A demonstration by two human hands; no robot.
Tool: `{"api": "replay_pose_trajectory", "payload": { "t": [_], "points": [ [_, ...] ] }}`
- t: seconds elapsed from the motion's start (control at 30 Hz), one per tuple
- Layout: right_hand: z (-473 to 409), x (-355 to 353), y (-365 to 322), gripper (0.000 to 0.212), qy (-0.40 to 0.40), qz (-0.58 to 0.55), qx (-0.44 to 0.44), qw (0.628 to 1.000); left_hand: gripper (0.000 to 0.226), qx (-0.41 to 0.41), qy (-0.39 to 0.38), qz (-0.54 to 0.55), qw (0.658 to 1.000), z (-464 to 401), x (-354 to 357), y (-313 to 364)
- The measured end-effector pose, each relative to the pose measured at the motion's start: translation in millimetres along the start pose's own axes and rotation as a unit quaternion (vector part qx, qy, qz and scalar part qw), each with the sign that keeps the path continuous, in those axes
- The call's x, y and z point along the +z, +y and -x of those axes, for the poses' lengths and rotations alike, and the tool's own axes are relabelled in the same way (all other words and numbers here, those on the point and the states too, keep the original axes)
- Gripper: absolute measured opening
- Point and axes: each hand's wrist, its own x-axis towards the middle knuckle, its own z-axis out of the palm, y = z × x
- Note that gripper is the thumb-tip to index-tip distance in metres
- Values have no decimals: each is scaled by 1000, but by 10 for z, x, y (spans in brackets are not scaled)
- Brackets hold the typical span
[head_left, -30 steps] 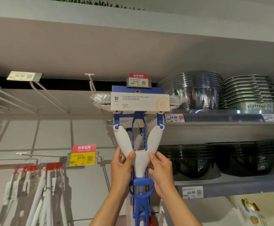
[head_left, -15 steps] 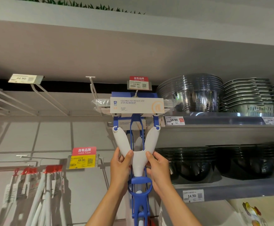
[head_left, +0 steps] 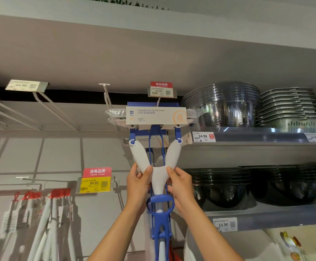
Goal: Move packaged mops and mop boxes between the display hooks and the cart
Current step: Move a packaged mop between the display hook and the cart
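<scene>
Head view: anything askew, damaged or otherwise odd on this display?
Nothing stands out. The sponge mop hangs level under its price tag, left hand and right hand gripping its white yoke; the bowls are stacked neatly.

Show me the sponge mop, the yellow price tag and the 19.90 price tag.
sponge mop [head_left: 156,178]: head view, on the white fork of its yoke, between the hands.
yellow price tag [head_left: 95,184]: head view, on its yellow face.
19.90 price tag [head_left: 161,90]: head view, on its printed face, above the mop.
</scene>
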Motion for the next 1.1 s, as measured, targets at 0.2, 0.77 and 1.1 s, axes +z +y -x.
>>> {"api": "replay_pose_trajectory", "payload": {
  "t": [0.2,0.77,1.1],
  "points": [
    [-186,62,95,10,14,5,18,1000,28,-24,8,-12,1000,-145,2,-81],
    [-672,219,551,15,32,37,56,997,18,-64,38,-42,996,-592,-170,-531],
    [-941,304,817,10,58,51,55,996,17,-71,32,-51,996,-859,-255,-788]
  ]
}}
